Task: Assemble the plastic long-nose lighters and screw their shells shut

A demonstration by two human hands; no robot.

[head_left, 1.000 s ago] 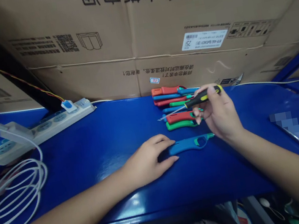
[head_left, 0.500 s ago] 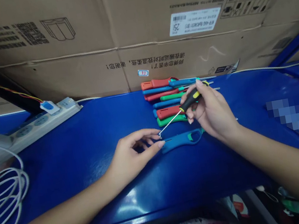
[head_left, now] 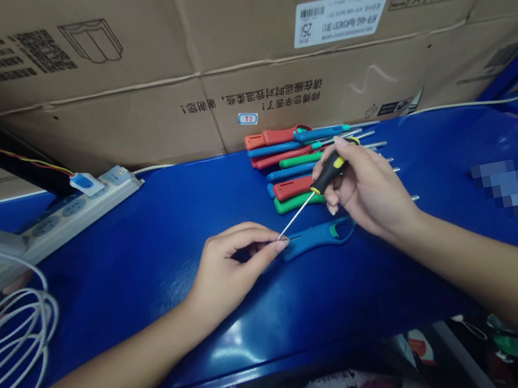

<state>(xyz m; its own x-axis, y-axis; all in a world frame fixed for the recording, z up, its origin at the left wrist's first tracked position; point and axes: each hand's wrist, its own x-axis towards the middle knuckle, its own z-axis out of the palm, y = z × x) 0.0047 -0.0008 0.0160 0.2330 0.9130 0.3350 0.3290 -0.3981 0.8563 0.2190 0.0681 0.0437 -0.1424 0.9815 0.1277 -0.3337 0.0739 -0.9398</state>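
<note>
Screwdriver [head_left: 328,173] is gripped by right hand [head_left: 375,187] | left hand [head_left: 238,261]: fingertips brought to its tip, hold unclear | blue lighter [head_left: 314,238] is laid beside lighter pile [head_left: 290,187] | tool is positioned; completion cannot be told

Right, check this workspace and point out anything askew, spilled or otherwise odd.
The cardboard box behind the blue tabletop looks odd: its printed text is upside down, as if the box were inverted. Nothing looks spilled around the nearest blue lighter.

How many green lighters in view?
2 visible: one green lighter midway in the pile, another at its near edge, both partly behind the right hand. More may be hidden.
</note>
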